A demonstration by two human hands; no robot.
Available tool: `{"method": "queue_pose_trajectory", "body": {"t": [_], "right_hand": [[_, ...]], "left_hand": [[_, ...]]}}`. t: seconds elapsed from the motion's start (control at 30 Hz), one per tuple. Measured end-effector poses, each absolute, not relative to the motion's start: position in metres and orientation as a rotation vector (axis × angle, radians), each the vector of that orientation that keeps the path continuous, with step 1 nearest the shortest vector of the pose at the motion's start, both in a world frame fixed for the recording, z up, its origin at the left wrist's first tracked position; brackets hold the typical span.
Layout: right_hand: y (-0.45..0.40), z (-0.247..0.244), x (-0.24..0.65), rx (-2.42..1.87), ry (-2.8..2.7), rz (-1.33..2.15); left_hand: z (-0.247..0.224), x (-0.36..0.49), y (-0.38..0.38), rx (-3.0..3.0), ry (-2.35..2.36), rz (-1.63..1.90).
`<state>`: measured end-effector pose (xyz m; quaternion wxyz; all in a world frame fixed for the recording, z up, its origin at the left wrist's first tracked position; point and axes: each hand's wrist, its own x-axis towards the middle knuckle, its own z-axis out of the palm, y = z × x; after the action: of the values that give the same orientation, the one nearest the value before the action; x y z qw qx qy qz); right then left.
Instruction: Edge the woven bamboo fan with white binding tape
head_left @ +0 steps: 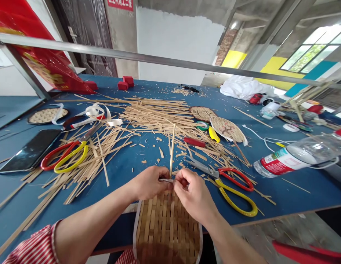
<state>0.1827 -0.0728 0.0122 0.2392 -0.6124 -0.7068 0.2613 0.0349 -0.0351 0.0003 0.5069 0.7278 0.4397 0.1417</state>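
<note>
A woven bamboo fan [169,227] with a white edging lies at the table's front edge, its thin stick handle [172,150] pointing away from me. Where the handle meets the woven part, my left hand [155,181] pinches the end of a narrow white strip [166,180]. My right hand [191,192] is closed beside it, thumb and forefinger together at the strip's other side. The fingertips of both hands nearly touch. Part of the fan's top edge is hidden behind my hands.
Scissors [236,179] lie right of my hands, more scissors [72,152] and a phone [32,150] left. Bamboo strips [156,113] spread across the blue table [142,146]. Two finished fans [228,128] lie beyond; a water bottle [297,156] rests at right. A metal rail [159,58] crosses behind.
</note>
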Motion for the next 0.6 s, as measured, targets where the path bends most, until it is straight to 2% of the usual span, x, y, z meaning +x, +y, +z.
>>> {"method": "queue_pose_trajectory", "body": {"t": [0.6], "right_hand": [[-0.0751,0.0085,0.1844,-1.703,-1.987,0.650]], "left_hand": [[0.0050,0.0373,-0.0387,1.772,1.003,0.314]]}}
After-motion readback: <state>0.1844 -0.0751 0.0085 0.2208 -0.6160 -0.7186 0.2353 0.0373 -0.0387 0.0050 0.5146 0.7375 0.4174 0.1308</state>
